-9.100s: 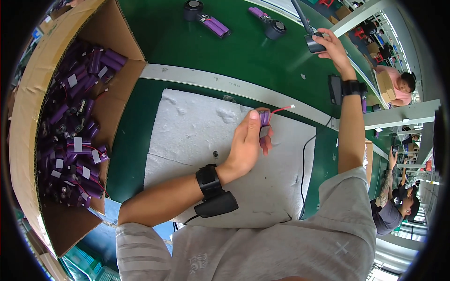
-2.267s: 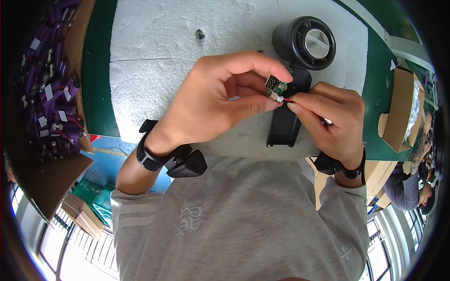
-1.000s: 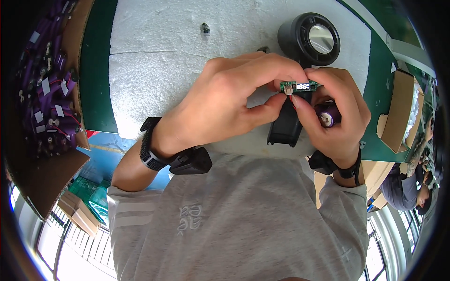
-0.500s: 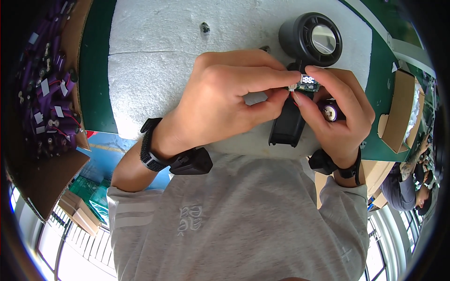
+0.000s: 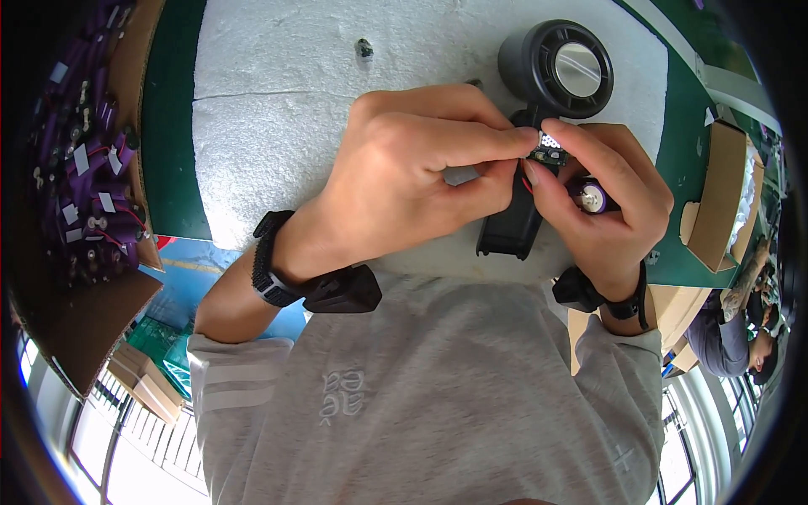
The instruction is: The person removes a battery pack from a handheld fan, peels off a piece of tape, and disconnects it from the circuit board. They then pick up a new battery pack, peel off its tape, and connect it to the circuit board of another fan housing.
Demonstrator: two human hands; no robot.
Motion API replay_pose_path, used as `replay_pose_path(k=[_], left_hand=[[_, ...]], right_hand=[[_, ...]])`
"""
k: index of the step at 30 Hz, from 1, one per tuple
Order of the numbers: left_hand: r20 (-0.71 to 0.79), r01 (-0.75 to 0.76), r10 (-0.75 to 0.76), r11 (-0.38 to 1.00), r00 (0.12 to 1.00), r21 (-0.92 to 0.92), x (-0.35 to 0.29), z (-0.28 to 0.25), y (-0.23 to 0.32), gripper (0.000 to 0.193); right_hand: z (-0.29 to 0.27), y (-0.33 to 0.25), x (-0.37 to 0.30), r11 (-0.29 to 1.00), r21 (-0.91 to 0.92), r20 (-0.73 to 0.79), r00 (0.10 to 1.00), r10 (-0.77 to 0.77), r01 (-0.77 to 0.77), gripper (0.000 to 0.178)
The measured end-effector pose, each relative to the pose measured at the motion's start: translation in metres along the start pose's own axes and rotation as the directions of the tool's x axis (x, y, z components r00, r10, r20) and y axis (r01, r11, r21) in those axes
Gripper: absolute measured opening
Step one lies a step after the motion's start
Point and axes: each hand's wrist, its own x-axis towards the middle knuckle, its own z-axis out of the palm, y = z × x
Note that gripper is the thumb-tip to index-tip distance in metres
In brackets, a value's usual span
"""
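Observation:
Between both hands is a small circuit board [image 5: 550,150] with a white digit display. My left hand [image 5: 421,160] pinches at its left edge, where the fingertips hide the contact and a short red wire [image 5: 528,180] shows. My right hand [image 5: 619,181] grips the board's right side with thumb and forefinger. Under its curled fingers is a purple cylindrical battery cell [image 5: 592,199], partly hidden. Beneath the hands lies the black handle shell [image 5: 510,229] of a handheld fan. Its round fan head [image 5: 539,71], with a silver disc in the middle, rests beyond my right hand.
White foam sheeting [image 5: 269,135] covers the green table [image 5: 172,151]. A small dark part [image 5: 364,50] lies on the foam at the far side. At left stands a carton [image 5: 84,311] of purple battery cells; an open cardboard box [image 5: 711,198] is at right, with a person [image 5: 724,345] beyond.
The board has tilted and its display shows less plainly. The fan head and handle shell have shifted slightly left and away from me. Both hands keep their pinch.

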Motion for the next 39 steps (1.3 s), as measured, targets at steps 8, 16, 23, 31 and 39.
replay_pose_path(k=[8, 16, 23, 31, 39], left_hand=[[0.055, 0.077, -0.071, 0.991, 0.996, -0.113, 0.002, -0.001, 0.0, 0.037], [0.151, 0.21, -0.203, 0.977, 0.967, -0.034, 0.003, 0.006, 0.006, 0.047], [0.181, 0.258, -0.245, 0.965, 0.952, -0.049, 0.003, 0.007, 0.008, 0.047], [0.185, 0.259, -0.243, 0.963, 0.952, -0.071, 0.004, 0.007, 0.008, 0.046], [0.154, 0.289, -0.279, 0.956, 0.948, -0.051, 0.005, 0.009, 0.01, 0.041]], right_hand=[[0.0, -0.005, -0.002, 0.995, 0.008, 0.01, 0.995, 0.096, -0.097, 0.033], [0.0, -0.008, -0.004, 0.982, 0.051, 0.001, 0.983, 0.182, -0.181, 0.024], [-0.007, -0.007, -0.002, 0.97, 0.001, 0.087, 0.966, 0.242, -0.243, 0.02], [-0.008, -0.004, -0.003, 0.97, 0.048, 0.126, 0.965, 0.231, -0.239, 0.02], [-0.012, -0.004, 0.0, 0.99, -0.029, 0.159, 0.977, 0.143, -0.14, 0.021]])
